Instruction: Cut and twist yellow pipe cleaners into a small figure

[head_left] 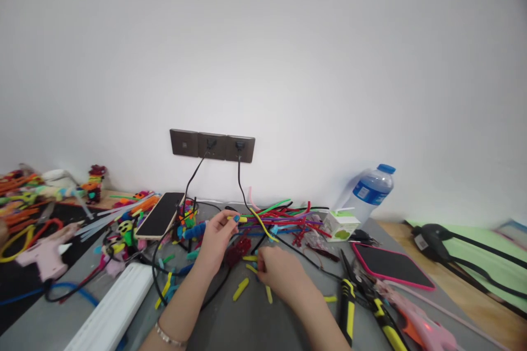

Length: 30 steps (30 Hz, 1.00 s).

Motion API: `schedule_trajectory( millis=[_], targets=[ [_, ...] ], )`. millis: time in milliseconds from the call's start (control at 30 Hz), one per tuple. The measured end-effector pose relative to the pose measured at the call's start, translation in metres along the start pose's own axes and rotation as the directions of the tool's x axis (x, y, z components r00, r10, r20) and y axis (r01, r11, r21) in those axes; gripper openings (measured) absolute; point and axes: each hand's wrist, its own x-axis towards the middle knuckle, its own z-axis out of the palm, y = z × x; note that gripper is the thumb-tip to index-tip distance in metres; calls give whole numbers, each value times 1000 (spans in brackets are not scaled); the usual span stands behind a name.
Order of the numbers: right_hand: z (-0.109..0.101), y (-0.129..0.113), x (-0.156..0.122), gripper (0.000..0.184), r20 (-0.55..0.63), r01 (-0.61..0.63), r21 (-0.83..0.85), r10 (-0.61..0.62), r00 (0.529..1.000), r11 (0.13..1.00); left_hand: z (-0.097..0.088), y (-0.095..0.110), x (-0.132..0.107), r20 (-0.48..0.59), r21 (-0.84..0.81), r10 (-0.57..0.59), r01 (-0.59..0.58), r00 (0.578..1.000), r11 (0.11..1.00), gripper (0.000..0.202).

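Note:
My left hand (pixel 217 237) is raised over the grey table, thumb and fingers pinched on a short yellow pipe-cleaner piece (pixel 242 219). Lower and to the right, my right hand (pixel 284 274) has its fingers curled in close to the tabletop. Whatever its fingertips may hold is hidden. Around it lie short yellow pieces, one of them a thick yellow roll (pixel 241 289). A dark red fuzzy piece (pixel 239 251) rests between my hands. Behind them is a pile of loose pipe cleaners (pixel 288 214) in red, green, purple and black, with a longer yellow strand (pixel 264 225) across it.
Pliers (pixel 347 307), a pink-edged phone (pixel 393 266) and a pink glue gun (pixel 424 321) lie right. A water bottle (pixel 370 192) stands by a small box (pixel 341 226). Left are a white power strip (pixel 113 307), another phone (pixel 160 216) and a second glue gun (pixel 47 255). Black cords cross the table.

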Motion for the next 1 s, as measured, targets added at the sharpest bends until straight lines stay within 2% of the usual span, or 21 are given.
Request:
schedule_trajectory(
  millis=[200,300,367,433,533,633,767,800,867,1000],
  targets=[
    [1,-1,-2,20,22,-3,-25,3,1000,1000,1,2,0,-16,-55,-7,6,1000,998,25],
    [0,3,-1,17,-70,65,94,-58,996,993,0,2,1,-25,-51,-13,12,1000,999,26],
    [-4,6,1,14,-183,167,244,-124,975,955,-2,1,2,-24,-49,1,-2,1000,999,26],
    [-10,10,4,11,-344,272,392,-134,929,879,-3,1,2,-26,-41,18,-19,1000,999,27],
    [-18,16,7,7,-548,400,564,-35,836,722,-5,0,3,-40,-43,35,-36,999,998,28],
    [-23,21,9,5,-628,479,637,46,777,604,-6,-1,3,-33,-45,38,-40,999,998,29],
    [-24,29,14,13,-690,534,647,118,714,545,-6,-2,3,-18,-4,28,-28,999,1000,28],
    [-24,31,16,14,-690,539,665,150,708,516,-6,-2,3,-12,9,24,-24,1000,1000,28],
    [-23,33,18,16,-653,539,736,221,725,409,-6,-4,2,17,40,16,-17,1000,999,27],
    [-18,29,22,15,-546,546,833,284,788,86,-6,-6,0,115,137,37,-53,993,989,24]
  ],
)
